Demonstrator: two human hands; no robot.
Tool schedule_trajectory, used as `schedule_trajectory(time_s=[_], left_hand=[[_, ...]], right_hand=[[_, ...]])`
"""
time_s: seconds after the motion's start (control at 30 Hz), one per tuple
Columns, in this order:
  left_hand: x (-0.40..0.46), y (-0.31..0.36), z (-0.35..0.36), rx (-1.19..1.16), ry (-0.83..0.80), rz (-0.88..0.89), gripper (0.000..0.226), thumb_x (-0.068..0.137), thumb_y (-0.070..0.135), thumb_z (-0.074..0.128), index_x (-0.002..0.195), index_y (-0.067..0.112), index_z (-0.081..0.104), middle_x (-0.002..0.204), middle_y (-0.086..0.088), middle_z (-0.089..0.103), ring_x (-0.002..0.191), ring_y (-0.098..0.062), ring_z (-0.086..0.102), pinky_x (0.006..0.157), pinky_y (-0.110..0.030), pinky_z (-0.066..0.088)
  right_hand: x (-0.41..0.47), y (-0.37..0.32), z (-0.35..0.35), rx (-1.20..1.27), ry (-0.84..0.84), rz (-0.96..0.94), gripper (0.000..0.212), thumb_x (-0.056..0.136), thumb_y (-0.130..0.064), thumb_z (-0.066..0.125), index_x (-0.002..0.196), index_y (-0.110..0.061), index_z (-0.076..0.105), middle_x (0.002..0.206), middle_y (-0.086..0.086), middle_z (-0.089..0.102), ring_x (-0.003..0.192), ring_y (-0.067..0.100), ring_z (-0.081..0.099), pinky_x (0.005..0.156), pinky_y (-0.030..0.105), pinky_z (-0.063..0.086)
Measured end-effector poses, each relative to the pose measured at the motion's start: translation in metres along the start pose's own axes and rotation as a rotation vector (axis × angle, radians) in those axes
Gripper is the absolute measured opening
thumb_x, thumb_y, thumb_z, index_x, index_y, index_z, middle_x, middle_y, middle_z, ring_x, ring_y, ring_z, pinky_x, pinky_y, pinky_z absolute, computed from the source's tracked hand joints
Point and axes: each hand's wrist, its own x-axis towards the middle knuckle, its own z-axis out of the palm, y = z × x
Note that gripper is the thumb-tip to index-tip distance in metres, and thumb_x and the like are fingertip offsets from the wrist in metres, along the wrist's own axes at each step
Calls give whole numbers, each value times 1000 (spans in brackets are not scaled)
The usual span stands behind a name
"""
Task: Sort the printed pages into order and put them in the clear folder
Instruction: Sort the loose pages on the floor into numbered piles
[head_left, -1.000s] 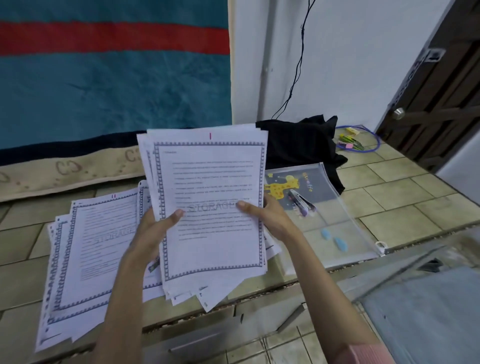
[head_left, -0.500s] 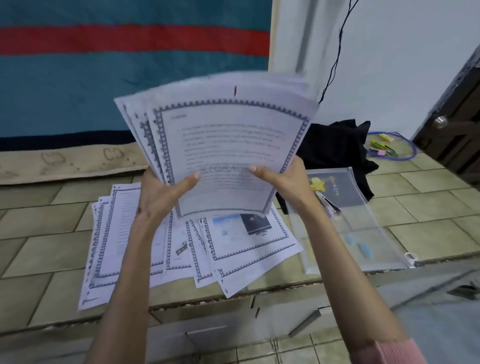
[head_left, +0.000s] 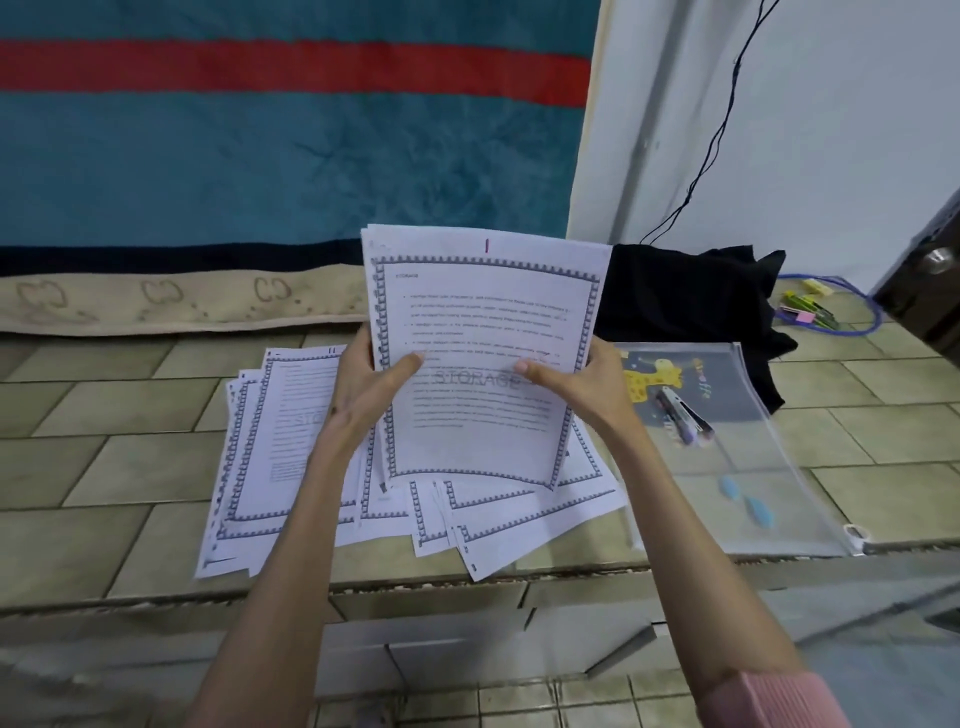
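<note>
I hold a stack of printed pages (head_left: 483, 332) upright over the tiled counter, its lower edge resting on the loose sheets. The top page has a grey patterned border, a "STORAGE" watermark and a red mark at its top. My left hand (head_left: 366, 387) grips the stack's left edge and my right hand (head_left: 582, 382) grips its right edge, thumbs on the front. More bordered pages (head_left: 280, 441) lie fanned on the counter beneath and to the left. The clear folder (head_left: 748, 467) lies flat to the right, holding a giraffe card, pens and blue pieces.
A black cloth (head_left: 691, 296) is bunched behind the folder. Coloured clips inside a blue cord loop (head_left: 810, 312) lie at the far right. A teal and red blanket (head_left: 260, 145) hangs behind the counter. The counter's front edge (head_left: 415, 587) runs below the pages.
The stack, raised and fanned half a second ago, has come down and squared up, its lower edge now on the loose pages. Both hands stay on its sides.
</note>
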Motion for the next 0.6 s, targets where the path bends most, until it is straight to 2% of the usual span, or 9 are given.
schedule_trajectory(time_s=[0.1, 0.23, 0.3, 0.47, 0.6], left_hand=[[-4, -9, 2, -6, -22, -47, 21, 80, 16, 71, 97, 25, 62, 92, 13, 66, 92, -9, 65, 83, -28, 53], [-7, -13, 3, -64, 23, -106, 14, 75, 25, 75, 86, 26, 67, 89, 7, 69, 94, -15, 66, 88, -34, 53], [-6, -13, 0, -97, 38, -140, 14, 73, 26, 76, 84, 26, 67, 87, 9, 69, 93, -15, 66, 89, -35, 52], [-11, -21, -1, -25, -86, -162, 19, 74, 22, 77, 84, 32, 64, 88, 14, 66, 98, -15, 64, 90, -31, 50], [-13, -23, 4, -43, 4, -207, 26, 73, 27, 78, 85, 26, 55, 85, 12, 61, 90, -8, 60, 86, -22, 43]], right_hand=[[-7, 8, 8, 175, 20, 99, 23, 69, -6, 80, 88, -15, 71, 82, -13, 73, 79, 0, 70, 65, 14, 52], [-5, 6, 13, 179, 12, 68, 26, 69, -4, 79, 89, -19, 70, 93, -6, 73, 86, 7, 70, 70, 17, 54], [-3, 6, 14, 191, 2, 56, 24, 69, -4, 80, 86, -19, 71, 89, -8, 73, 86, 7, 71, 70, 19, 55], [-6, 14, 16, 202, -49, 94, 30, 70, 2, 78, 83, -23, 67, 75, -18, 72, 73, -6, 68, 63, 10, 52], [-4, 20, 17, 221, -56, 97, 31, 70, 2, 77, 81, -25, 66, 71, -23, 71, 72, -6, 68, 62, 9, 51]])
